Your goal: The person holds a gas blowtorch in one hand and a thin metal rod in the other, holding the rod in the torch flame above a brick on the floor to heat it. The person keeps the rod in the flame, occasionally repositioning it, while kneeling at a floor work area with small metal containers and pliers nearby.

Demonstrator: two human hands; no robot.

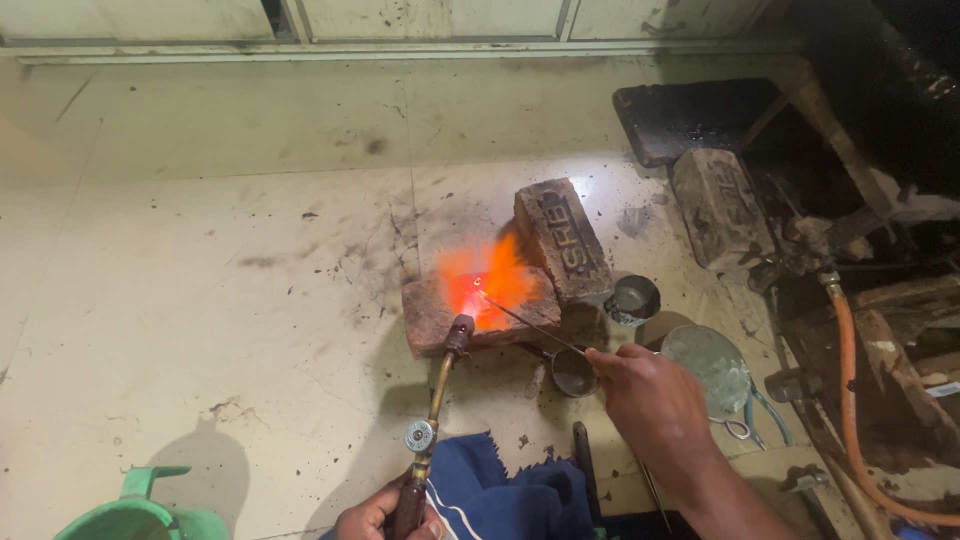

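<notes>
Floor-level work. Left hand (385, 515) clenched round the handle of a brass gas torch (432, 420), nozzle at the flat brick (430, 315). Orange flame (488, 280) glows on that brick, against a second brick (562, 238) propped behind. Right hand (650, 395) pinches a thin metal rod (530, 325), tip in the flame. Small metal cup (633, 298) just right of the bricks

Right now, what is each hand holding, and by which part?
Left hand grips the torch by its handle end. Right hand pinches the thin rod at its near end.
</notes>
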